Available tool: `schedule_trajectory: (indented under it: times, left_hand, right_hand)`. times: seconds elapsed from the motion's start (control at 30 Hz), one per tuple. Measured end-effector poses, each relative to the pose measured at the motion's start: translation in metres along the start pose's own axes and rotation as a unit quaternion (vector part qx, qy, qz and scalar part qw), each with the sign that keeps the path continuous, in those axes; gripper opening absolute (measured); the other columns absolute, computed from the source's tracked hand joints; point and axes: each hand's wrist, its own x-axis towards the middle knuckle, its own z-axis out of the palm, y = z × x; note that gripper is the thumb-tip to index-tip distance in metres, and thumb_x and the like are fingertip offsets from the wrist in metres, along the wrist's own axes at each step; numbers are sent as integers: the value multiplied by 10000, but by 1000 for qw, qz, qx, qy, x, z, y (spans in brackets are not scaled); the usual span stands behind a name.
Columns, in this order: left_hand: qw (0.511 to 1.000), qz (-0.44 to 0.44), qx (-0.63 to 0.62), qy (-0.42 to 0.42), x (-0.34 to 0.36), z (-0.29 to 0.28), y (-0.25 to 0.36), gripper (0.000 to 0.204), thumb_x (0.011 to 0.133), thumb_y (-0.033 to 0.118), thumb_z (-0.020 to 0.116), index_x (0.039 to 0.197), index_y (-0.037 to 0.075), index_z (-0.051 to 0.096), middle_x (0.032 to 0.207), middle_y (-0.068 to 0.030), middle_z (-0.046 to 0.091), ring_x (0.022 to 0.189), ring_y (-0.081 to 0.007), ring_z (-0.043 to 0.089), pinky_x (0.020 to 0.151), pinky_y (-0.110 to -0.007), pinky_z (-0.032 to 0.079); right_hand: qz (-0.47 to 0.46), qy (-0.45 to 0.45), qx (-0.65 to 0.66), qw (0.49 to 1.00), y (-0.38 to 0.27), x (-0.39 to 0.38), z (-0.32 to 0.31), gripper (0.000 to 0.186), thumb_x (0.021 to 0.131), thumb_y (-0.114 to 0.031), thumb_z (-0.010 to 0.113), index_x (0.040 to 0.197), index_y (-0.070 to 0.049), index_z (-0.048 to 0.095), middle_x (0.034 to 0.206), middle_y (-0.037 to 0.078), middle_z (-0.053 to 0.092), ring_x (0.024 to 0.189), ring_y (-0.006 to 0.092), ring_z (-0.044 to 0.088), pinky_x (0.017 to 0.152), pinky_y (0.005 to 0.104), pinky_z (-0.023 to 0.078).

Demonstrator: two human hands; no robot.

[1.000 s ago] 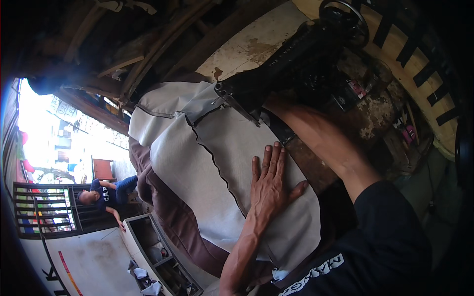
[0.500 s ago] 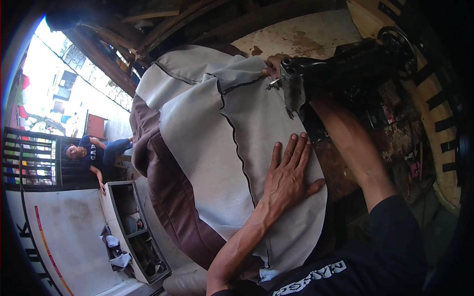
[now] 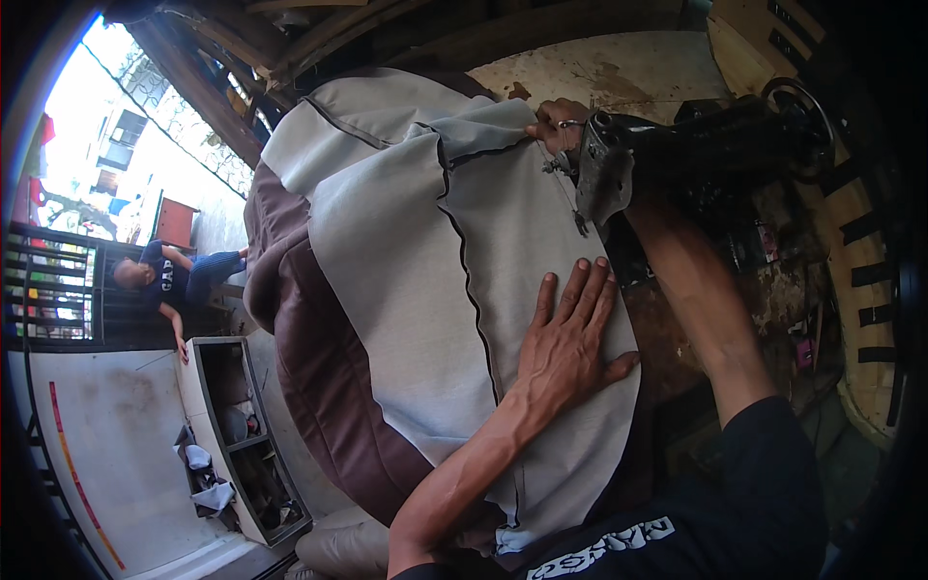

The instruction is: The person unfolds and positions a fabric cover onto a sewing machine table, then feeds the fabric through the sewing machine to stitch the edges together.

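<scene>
Head view: grey fabric (image 3: 387, 271) spread left of sewing machine (image 3: 701, 145), brown fabric (image 3: 324, 387) beneath. Left hand (image 3: 573, 338) flat on grey fabric, near side of machine; grip open, fingers slightly spread. Right hand (image 3: 559, 118) beyond machine's head, beside fabric edge; grip partly hidden, cannot tell whether closed.

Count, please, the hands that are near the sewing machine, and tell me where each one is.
2. The left hand lies flat on the grey fabric; the right hand is at the fabric's far edge, partly hidden behind the sewing machine.
</scene>
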Motion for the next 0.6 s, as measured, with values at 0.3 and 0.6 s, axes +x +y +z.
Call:
schedule_trajectory:
  times: [0.3,0.6]
  left_hand:
    - [1000,0,8,-5,1,-4,-3,1050,884,668,646,1635,29,286,1730,-124,238,1617,-274,153,1312,-528,101]
    - [999,-26,36,-18,3,-10,-13,1078,855,682,676,1623,20,311,1727,-135,242,1614,-300,167,1299,-552,109]
  right_hand:
    - [52,-11,-46,998,11,7,10,366,899,-382,782,909,-23,716,855,183,708,820,352,692,744,466,511]
    - [-56,134,-203,968,-63,-10,30,338,907,-442,748,998,-117,734,938,94,734,957,300,721,805,467,517]
